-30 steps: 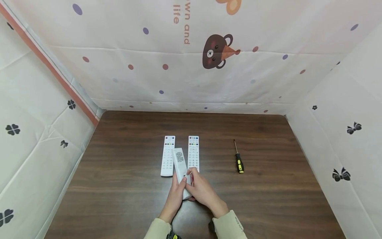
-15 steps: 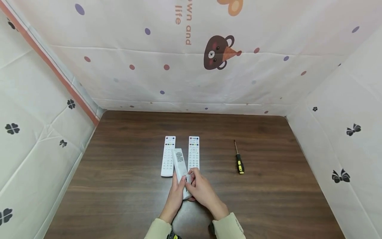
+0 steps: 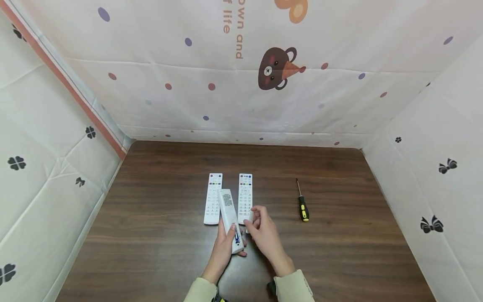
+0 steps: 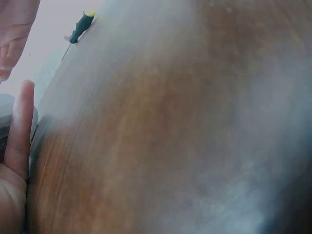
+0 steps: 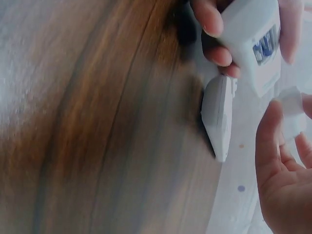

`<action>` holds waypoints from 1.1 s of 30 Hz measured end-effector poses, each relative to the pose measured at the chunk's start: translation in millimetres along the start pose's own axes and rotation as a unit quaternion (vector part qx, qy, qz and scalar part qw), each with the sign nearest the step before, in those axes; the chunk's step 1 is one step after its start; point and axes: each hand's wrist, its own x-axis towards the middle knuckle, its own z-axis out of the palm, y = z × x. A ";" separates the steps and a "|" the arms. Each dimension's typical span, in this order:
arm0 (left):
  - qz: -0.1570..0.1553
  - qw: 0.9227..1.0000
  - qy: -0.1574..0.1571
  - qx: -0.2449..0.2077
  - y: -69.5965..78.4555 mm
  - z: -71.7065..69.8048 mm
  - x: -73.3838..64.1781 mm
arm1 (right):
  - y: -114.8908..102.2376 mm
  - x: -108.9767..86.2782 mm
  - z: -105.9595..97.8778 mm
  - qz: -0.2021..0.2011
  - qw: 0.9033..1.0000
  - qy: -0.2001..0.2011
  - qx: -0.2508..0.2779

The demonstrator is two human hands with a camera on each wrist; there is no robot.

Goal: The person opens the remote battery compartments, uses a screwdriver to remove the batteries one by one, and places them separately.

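My left hand (image 3: 222,251) grips a white remote control (image 3: 228,207), its labelled back facing up. The battery compartment near the lower end is uncovered, and blue batteries (image 5: 264,47) show inside it. Just to the right, my right hand (image 3: 268,237) pinches a small white battery cover (image 5: 291,101) between thumb and fingers, apart from the remote. In the left wrist view only part of the left hand (image 4: 14,170) appears at the edge, and the held remote is mostly out of sight.
Two more white remotes lie buttons up on the brown table (image 3: 158,235): a left remote (image 3: 213,200) and a right remote (image 3: 245,195). Farther right is a black and yellow screwdriver (image 3: 303,207). Patterned cloth walls (image 3: 226,105) enclose the back and sides.
The battery cover has come off the held remote, and my right hand has moved right and slightly up with it. The batteries now show. My left hand keeps its grip.
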 end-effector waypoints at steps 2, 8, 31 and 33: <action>-0.001 1.000 -0.002 -0.003 -0.5 0.0 0.6 | 3.4 1.9 -3.3 0.007 1.000 0.010 -0.002; 0.011 1.000 -0.004 -0.006 -1.7 0.4 -0.2 | 17.8 8.5 -15.9 0.035 0.998 0.053 -0.014; 0.029 0.999 -0.018 0.002 -2.5 0.7 -3.9 | 66.9 34.4 -47.5 0.042 0.973 0.132 -0.183; 0.031 0.999 -0.018 0.002 -2.7 0.4 -3.9 | 68.1 36.9 -49.0 0.044 0.972 0.128 -0.191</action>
